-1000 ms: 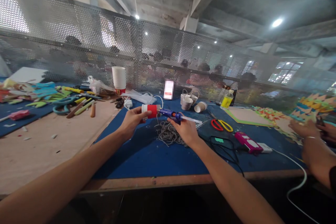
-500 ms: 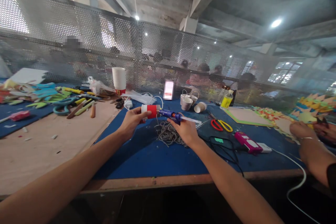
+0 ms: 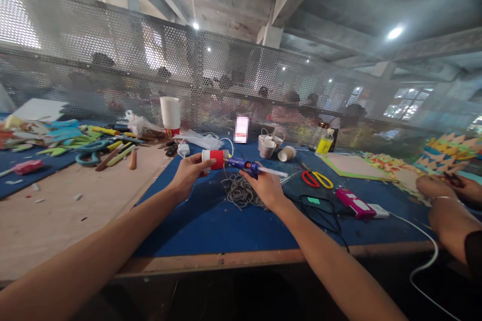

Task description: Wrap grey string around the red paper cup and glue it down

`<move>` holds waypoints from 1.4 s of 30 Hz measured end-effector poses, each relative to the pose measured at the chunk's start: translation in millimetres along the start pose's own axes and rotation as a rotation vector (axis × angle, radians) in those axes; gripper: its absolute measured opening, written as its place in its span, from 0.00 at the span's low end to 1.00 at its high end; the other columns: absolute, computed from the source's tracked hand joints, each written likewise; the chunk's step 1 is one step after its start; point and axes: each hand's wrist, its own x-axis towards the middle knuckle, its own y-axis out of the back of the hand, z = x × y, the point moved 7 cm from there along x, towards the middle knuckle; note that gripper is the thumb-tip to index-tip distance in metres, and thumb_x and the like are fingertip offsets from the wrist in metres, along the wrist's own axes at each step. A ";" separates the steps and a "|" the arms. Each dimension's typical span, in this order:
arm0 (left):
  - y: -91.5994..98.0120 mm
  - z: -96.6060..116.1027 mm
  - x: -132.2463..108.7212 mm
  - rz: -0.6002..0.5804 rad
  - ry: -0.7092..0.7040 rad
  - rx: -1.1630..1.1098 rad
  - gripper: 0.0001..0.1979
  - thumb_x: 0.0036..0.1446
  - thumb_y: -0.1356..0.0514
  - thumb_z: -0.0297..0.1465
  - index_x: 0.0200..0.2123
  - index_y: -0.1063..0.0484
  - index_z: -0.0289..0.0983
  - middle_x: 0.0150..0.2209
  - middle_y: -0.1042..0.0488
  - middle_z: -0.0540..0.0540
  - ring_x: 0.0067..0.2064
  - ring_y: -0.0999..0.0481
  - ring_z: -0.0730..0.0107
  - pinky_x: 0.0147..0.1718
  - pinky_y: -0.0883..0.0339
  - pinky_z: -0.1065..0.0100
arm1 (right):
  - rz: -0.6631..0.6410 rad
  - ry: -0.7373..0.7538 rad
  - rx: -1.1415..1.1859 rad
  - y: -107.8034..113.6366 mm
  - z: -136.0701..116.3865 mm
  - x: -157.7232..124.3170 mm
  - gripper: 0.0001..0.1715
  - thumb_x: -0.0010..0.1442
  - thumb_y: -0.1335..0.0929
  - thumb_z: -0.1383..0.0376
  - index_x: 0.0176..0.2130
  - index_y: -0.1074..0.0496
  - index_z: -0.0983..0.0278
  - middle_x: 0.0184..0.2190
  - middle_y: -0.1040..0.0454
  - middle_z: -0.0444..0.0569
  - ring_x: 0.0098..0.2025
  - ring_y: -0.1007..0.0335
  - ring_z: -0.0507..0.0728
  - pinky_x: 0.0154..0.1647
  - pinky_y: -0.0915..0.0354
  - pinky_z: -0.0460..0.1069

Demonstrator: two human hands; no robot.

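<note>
1. The left hand (image 3: 187,175) pinches a red and white cup (image 3: 216,159), with the thumb on the near side and the other fingers bent around it.
2. The cup is tipped on its side, up above the blue mat (image 3: 176,238), in front of the person.
3. The right hand (image 3: 268,188) is curled around a blue glue gun (image 3: 238,162). Some of its fingers are hidden, so I cannot tell how they all sit.
4. The gun's tip points at the cup's right end. I cannot tell if they touch. A clear glue stick (image 3: 276,172) pokes out of the back.
5. A messy pile of gray cord (image 3: 241,194) lies below the gun.
6. Behind it, 1 small cup (image 3: 287,153) lies on its side, next to some standing cups (image 3: 267,148).
7. On the right are scissors (image 3: 318,179) with 1 red and 1 yellow handle.
</note>
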 end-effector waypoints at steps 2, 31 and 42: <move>0.2 0.5 0.0 0.004 0.001 0.003 0.15 0.46 0.30 0.40 0.37 0.18 0.39 0.35 0.20 0.45 0.33 0.27 0.67 0.30 0.37 0.68 | -0.009 -0.003 -0.005 0.2 -0.1 -0.1 0.22 0.67 0.34 0.46 0.44 0.25 0.60 0.34 0.19 0.48 0.38 0.21 0.60 0.33 0.40 0.47; 1.9 -1.5 2.2 0.014 0.012 -0.030 0.16 0.46 0.29 0.40 0.37 0.19 0.37 0.33 0.21 0.45 0.31 0.29 0.69 0.30 0.39 0.68 | -0.058 -0.014 -0.008 6.9 -5.0 -1.1 0.20 0.67 0.34 0.47 0.44 0.25 0.59 0.35 0.19 0.48 0.37 0.21 0.60 0.33 0.40 0.47; 1.8 -0.1 0.9 0.023 0.027 -0.038 0.16 0.44 0.28 0.40 0.36 0.19 0.38 0.32 0.21 0.47 0.30 0.29 0.68 0.29 0.39 0.68 | -0.062 -0.016 -0.023 6.8 -5.1 -1.5 0.20 0.67 0.34 0.47 0.44 0.25 0.59 0.36 0.18 0.48 0.37 0.21 0.59 0.32 0.41 0.47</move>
